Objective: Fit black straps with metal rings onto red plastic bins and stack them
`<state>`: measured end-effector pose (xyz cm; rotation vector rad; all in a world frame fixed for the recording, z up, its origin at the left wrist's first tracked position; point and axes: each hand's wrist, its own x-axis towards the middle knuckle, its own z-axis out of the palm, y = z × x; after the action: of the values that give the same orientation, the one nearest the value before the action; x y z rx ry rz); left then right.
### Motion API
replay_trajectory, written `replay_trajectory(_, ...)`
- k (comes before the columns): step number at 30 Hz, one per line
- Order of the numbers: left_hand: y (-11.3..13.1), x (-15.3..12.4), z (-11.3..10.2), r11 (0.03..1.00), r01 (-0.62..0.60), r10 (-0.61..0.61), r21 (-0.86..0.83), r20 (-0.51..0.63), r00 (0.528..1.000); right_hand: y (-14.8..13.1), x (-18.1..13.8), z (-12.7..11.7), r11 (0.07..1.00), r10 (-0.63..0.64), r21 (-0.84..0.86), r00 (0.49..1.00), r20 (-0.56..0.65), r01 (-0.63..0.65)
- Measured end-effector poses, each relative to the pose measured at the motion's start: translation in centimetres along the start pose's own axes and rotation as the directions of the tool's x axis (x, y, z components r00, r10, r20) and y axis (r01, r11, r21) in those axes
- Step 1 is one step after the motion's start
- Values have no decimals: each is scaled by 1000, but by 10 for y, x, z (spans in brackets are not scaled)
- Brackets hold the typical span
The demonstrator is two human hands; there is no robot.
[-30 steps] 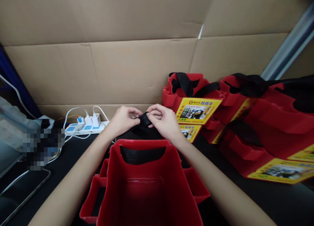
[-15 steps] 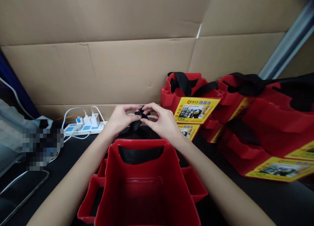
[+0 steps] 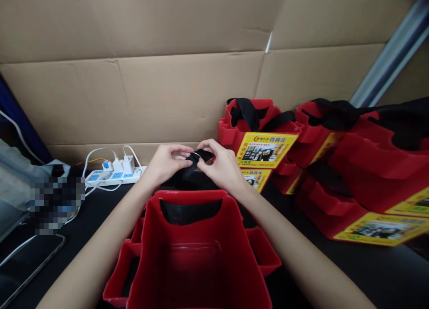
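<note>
An open red tool bag (image 3: 197, 255) with side pockets stands right in front of me on the black table. Just beyond its far rim, both my hands pinch a black webbing strap (image 3: 193, 162). My left hand (image 3: 166, 162) holds the strap's left end with curled fingers. My right hand (image 3: 221, 166) grips its right end between thumb and forefinger, where a small light glint shows. The strap runs down behind the bag's rim, and its lower part is hidden.
Several finished red bags (image 3: 258, 135) with yellow labels and black straps lie at the right. A white power strip (image 3: 114, 175) with chargers sits at the left, below a cardboard wall (image 3: 167, 90). A tablet (image 3: 23, 264) and a pixelated patch are at the far left.
The hands have kept working the strap between them: it was bunched, then crossed, and now lies flatter and stretched sideways. The bag shifted slightly left in view.
</note>
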<state>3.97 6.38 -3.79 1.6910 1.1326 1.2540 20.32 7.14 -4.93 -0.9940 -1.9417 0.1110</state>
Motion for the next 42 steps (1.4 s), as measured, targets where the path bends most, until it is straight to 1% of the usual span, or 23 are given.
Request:
replay_trajectory(3, -7, 4, -2, 999, -47, 47, 9, 17, 999, 2, 1, 0, 982, 18, 185, 997, 69, -30)
replay_trajectory(6, -15, 8, -2, 994, -110, 110, -6, 31, 993, 0, 1, 0, 919, -17, 389, 977, 213, -69)
replay_trajectory(8, -16, 8, -1, 992, -120, 121, -29, 55, 991, -3, 1, 0, 870, -37, 480, 954, 298, -116)
replay_trajectory(10, -14, 7, 0, 991, -120, 124, -62, 61, 990, -5, 0, 0, 838, -38, 526, 946, 321, -145)
replay_trajectory(11, -12, 6, 0, 990, -113, 118, -79, 56, 991, -6, 0, 0, 837, -33, 529, 951, 307, -141)
replay_trajectory(13, -8, 4, -2, 991, -74, 81, -108, 64, 995, -5, 0, -1, 867, -29, 488, 967, 254, -102)
replay_trajectory(15, -6, 2, -5, 989, -14, 29, -149, 98, 995, -5, 0, -3, 914, -39, 402, 978, 206, -48)
replay_trajectory(17, -5, 1, -8, 974, 23, 5, -225, 124, 992, -4, 0, -6, 952, -65, 307, 981, 182, 5)
replay_trajectory(19, -4, 1, -9, 956, 17, 17, -291, 113, 993, -3, 1, -8, 972, -92, 229, 982, 166, 52)
replay_trajectory(20, -3, 1, -10, 955, 3, 29, -298, 102, 994, -3, 1, -9, 978, -102, 199, 982, 161, 69)
replay_trajectory(23, -1, 0, -10, 978, -44, 65, -205, 98, 993, -1, 2, -10, 978, -137, 177, 980, 148, 110)
replay_trajectory(27, 0, 0, -11, 993, -115, 115, 1, 67, 991, 1, 2, -9, 958, -187, 243, 973, 133, 151)
replay_trajectory(30, -2, 3, -13, 954, -236, 227, 185, 73, 971, 2, 2, -7, 937, -218, 304, 969, 117, 174)
replay_trajectory(32, -3, 4, -14, 922, -315, 298, 224, 107, 948, 1, 1, -6, 923, -228, 340, 969, 98, 183)
replay_trajectory(34, -3, 3, -15, 930, -349, 325, 115, 187, 927, 1, 1, -5, 916, -224, 359, 971, 79, 182)
replay_trajectory(36, 0, 0, -14, 948, -316, 316, -50, 300, 900, 1, 1, -6, 914, -222, 361, 973, 58, 187)
replay_trajectory(37, 1, -2, -14, 954, -282, 301, -105, 337, 892, 1, 1, -6, 913, -226, 358, 973, 45, 195)
replay_trajectory(38, 2, -4, -13, 960, -247, 278, -132, 345, 896, 2, 2, -6, 913, -233, 351, 972, 35, 206)
replay_trajectory(39, 4, -5, -12, 968, -213, 246, -134, 325, 913, 2, 2, -7, 915, -243, 341, 970, 33, 218)
replay_trajectory(41, 5, -6, -9, 981, -156, 181, -114, 255, 950, 3, 2, -8, 919, -272, 305, 962, 30, 250)
replay_trajectory(42, 6, -6, -8, 983, -148, 170, -109, 234, 957, 3, 3, -8, 920, -299, 274, 954, 29, 280)
